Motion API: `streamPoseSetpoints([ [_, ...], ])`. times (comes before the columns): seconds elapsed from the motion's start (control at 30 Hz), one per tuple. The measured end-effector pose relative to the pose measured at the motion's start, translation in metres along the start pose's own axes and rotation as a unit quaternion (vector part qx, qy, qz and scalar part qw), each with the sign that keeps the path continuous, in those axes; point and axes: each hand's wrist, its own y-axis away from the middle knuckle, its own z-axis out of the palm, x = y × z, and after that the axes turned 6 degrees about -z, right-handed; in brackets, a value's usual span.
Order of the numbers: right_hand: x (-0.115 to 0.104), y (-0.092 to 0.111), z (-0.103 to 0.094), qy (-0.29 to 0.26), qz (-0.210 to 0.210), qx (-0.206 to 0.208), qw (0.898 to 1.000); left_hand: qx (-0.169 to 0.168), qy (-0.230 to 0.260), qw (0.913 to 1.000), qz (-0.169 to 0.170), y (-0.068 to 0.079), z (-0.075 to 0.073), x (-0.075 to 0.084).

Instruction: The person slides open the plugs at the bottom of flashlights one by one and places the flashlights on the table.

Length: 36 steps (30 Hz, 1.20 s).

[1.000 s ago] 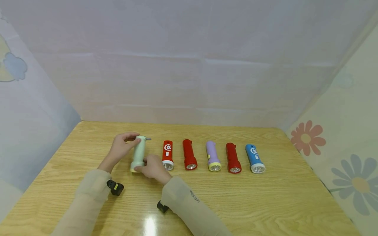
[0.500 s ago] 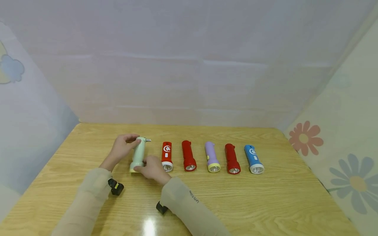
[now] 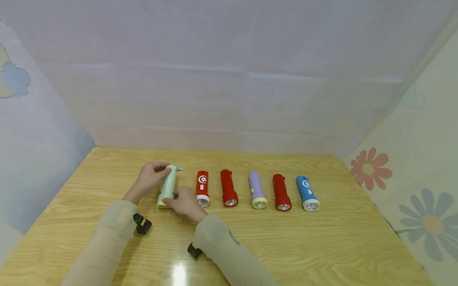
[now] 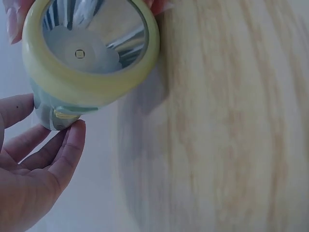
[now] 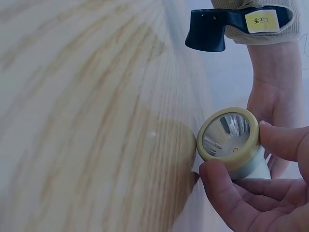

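A pale green flashlight [image 3: 169, 183] with a yellow lens rim lies at the left end of a row, its lens facing the person. My left hand [image 3: 148, 177] pinches its far end between thumb and fingers, and a small metal prong [image 3: 180, 169] juts out there to the right. At the lens end, my right hand [image 3: 186, 202] grips the head with thumb and fingers. The right wrist view shows the yellow lens rim [image 5: 205, 140] held between thumb and fingers. In the left wrist view the reflector [image 4: 96, 34] faces the camera, with left fingertips [image 4: 75, 133] at the tail.
To the right along the wooden table [image 3: 322, 246] lie a red flashlight with a white rim [image 3: 202, 186], a plain red one [image 3: 228, 187], a purple one [image 3: 256, 188], another red one [image 3: 281, 191] and a blue one [image 3: 307, 192]. A pale wall covering [image 3: 229, 111] stands behind.
Both hands keep their hold on the green flashlight. Its lens end has tipped slightly, so more of the lens shows, and the right thumb has shifted a little up the head.
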Motion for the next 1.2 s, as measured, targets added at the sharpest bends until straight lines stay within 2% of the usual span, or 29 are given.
streamPoseSetpoints([
  [0.23, 0.001, 0.000, 0.000, -0.009, 0.000, 0.007, 1.000, -0.003, -0.010, 0.9998, -0.016, -0.002, 0.002, 0.000],
  [0.43, 0.001, 0.000, 0.001, 0.007, -0.003, 0.019, 1.000, -0.005, -0.007, 0.9996, -0.028, -0.002, 0.003, -0.001],
  [0.9, -0.001, 0.001, 0.001, -0.002, 0.019, 0.036, 0.999, -0.002, -0.029, 0.9992, -0.026, -0.009, 0.008, -0.009],
  [1.2, 0.000, 0.003, 0.000, -0.008, 0.014, 0.039, 0.999, -0.004, -0.033, 0.9980, -0.053, -0.012, 0.011, -0.009],
])
